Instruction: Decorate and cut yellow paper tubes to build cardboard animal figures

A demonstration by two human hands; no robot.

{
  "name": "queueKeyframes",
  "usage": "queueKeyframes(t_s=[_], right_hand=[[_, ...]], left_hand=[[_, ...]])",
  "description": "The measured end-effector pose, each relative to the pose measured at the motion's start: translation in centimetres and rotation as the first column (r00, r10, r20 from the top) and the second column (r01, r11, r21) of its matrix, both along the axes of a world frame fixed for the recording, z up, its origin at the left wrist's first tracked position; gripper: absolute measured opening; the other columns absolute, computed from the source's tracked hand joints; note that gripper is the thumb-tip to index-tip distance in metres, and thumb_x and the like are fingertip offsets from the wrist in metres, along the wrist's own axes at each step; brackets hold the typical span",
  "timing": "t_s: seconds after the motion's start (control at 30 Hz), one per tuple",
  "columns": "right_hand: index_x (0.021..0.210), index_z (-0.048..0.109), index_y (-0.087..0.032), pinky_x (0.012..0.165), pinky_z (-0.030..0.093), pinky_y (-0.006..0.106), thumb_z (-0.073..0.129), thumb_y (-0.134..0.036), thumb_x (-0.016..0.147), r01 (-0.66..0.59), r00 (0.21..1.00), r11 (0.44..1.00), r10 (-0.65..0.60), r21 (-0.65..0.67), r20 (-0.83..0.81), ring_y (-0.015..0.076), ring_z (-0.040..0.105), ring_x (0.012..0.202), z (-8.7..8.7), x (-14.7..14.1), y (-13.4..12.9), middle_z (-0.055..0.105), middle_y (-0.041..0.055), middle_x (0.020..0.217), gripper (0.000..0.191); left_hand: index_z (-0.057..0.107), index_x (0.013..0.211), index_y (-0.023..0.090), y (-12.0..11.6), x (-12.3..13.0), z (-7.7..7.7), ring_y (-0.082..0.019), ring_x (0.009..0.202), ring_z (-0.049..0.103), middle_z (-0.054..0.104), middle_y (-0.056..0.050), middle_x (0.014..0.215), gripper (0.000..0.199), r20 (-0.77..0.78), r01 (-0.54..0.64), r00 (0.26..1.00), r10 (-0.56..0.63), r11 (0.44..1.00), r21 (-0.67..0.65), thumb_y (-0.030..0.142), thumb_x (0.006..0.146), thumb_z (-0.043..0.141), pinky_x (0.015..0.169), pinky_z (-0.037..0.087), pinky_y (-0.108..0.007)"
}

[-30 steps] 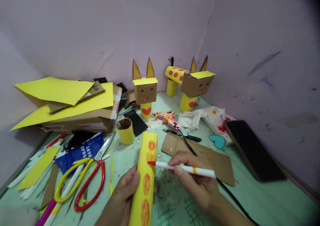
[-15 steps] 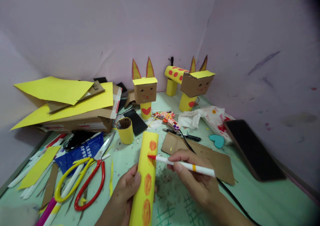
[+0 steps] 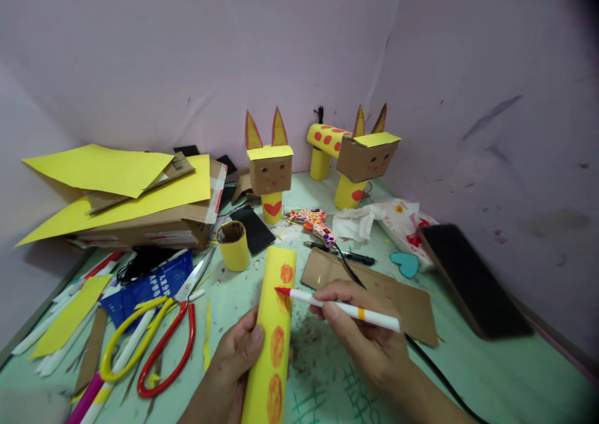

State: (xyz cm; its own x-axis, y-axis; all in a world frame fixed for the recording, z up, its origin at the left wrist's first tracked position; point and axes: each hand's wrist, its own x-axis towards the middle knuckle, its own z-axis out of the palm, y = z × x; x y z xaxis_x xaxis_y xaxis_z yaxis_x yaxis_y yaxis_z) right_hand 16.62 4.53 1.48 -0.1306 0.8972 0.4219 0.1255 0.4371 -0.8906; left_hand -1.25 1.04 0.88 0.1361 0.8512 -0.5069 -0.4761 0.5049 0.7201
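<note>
My left hand (image 3: 236, 361) is wrapped round a long yellow paper tube (image 3: 267, 324), which points away from me and carries a row of orange-red ovals. Between the thumb and fingers of my right hand (image 3: 367, 330) is a white marker (image 3: 327, 304) with an orange band. Its red tip lies at the second oval from the tube's far end. Beyond the tube stands a short yellow cardboard ring (image 3: 233, 246). Farther back are a box-headed figure (image 3: 271, 174) with pointed ears and a similar figure (image 3: 367, 158) with a spotted body.
Red-and-yellow-handled scissors (image 3: 180, 315) and several markers lie at the left, below stacked yellow sheets (image 3: 103, 168). On the right are a cardboard piece (image 3: 412, 305), a phone (image 3: 472, 280), a blue heart (image 3: 405, 264) and a patterned glue gun (image 3: 313, 221) with a black cord.
The marker tip has shifted slightly left and up on the second oval. Both hands keep their hold, and the tube stays nearly where it was.
</note>
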Motion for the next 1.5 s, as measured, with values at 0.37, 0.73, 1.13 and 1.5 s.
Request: queueKeyframes(t_s=[0.37,0.73,1.13,1.5], right_hand=[[0.086,0.063,-0.023,0.054,0.045,0.021,0.053,-0.022,0.084,0.021,1.0,1.0,-0.021,-0.022,-0.012,0.0132,0.06,0.061,-0.21,0.01,0.18,0.063,0.0001,0.069,0.011],[0.082,0.064,-0.021,0.052,0.044,0.023,0.053,-0.023,0.084,0.032,0.999,0.999,-0.031,-0.01,0.032,0.014,0.059,0.058,-0.24,0.08,0.07,0.062,0.0007,0.064,0.011],[0.083,0.064,-0.021,0.053,0.045,0.023,0.052,-0.023,0.084,0.045,0.999,0.999,-0.045,-0.013,0.004,0.0143,0.06,0.06,-0.1,0.17,0.07,0.064,0.001,0.067,0.012],[0.079,0.063,-0.02,0.051,0.042,0.022,0.052,-0.023,0.083,0.025,0.999,1.0,-0.025,0.001,0.03,0.0133,0.057,0.057,0.08,0.2,-0.05,0.061,0.0005,0.063,0.012]], left_hand=[[0.052,0.117,0.015,-0.1,0.16,0.43,-0.014,0.053,0.053,0.06,-0.006,0.066,0.051,0.057,-0.019,0.998,0.02,1.0,-0.022,0.034,0.072,0.066,0.052,0.041,-0.024],[0.057,0.111,0.015,-0.09,0.19,0.6,-0.015,0.052,0.055,0.062,-0.006,0.065,0.044,0.042,-0.02,0.999,0.021,0.999,-0.032,0.034,0.072,0.065,0.05,0.042,-0.024],[0.059,0.11,0.016,-0.34,0.33,0.58,-0.015,0.055,0.056,0.063,-0.005,0.064,0.041,0.071,-0.088,0.993,0.093,0.994,-0.066,0.028,0.072,0.067,0.056,0.047,-0.025],[0.057,0.111,0.015,-0.45,0.22,0.5,-0.016,0.056,0.057,0.064,-0.006,0.066,0.041,0.066,-0.074,0.995,0.077,0.996,-0.054,0.029,0.073,0.065,0.056,0.047,-0.026]])
